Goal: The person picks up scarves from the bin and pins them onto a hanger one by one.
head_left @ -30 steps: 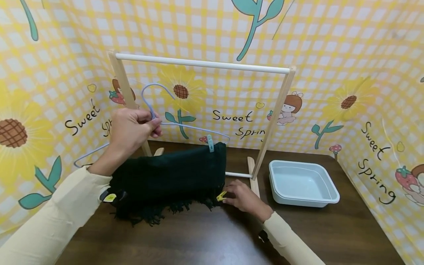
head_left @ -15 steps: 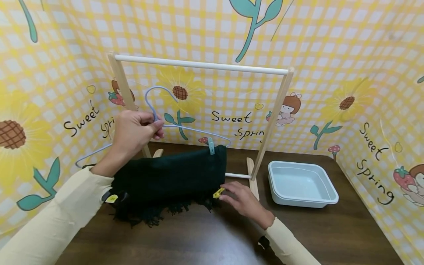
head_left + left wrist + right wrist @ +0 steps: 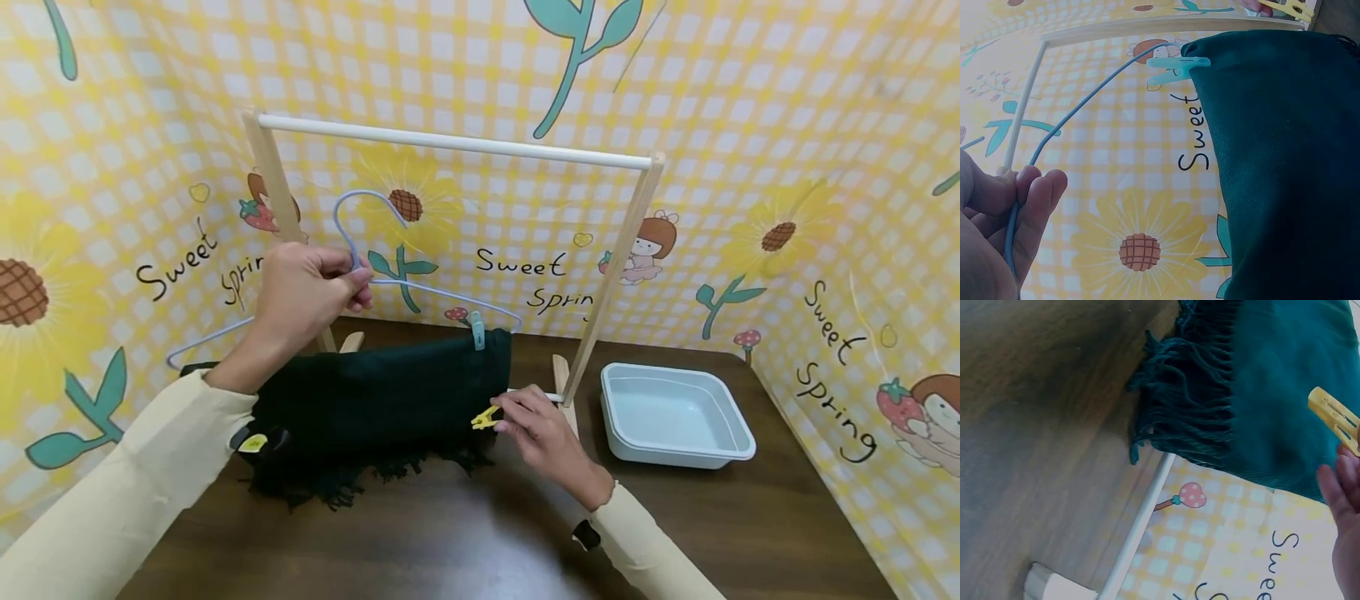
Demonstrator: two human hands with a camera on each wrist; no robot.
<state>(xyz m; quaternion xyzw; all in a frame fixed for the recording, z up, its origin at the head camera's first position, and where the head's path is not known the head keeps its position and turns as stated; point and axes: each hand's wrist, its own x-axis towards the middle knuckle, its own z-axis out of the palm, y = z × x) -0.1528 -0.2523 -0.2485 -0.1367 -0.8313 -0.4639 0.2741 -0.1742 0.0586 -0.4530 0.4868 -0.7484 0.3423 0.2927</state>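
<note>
My left hand (image 3: 311, 283) pinches a blue wire hanger (image 3: 442, 292) at the base of its hook, holding it up in front of the rack. From the hanger hangs a dark green fringed scarf (image 3: 390, 387), its fringe along the lower edge. A light teal clothespin (image 3: 477, 331) clips the scarf near the hanger's right end; the left wrist view shows this teal clothespin (image 3: 1177, 66) too. Between thumb and fingers, my right hand (image 3: 542, 433) pinches a yellow clothespin (image 3: 486, 416) in front of the scarf's lower right part. The right wrist view shows the yellow clothespin (image 3: 1335, 415) over the green cloth.
Behind the scarf stands a wooden rack (image 3: 617, 267) with a white top bar (image 3: 457, 142). A pale blue plastic basin (image 3: 678, 454) sits to the right on the brown wooden table (image 3: 465, 533). Yellow checked cloth (image 3: 480, 67) with printed flowers surrounds the table.
My right hand has risen a little and shifted left with the yellow clothespin, from beside the scarf's lower right corner to in front of the cloth. The hanger has barely moved.
</note>
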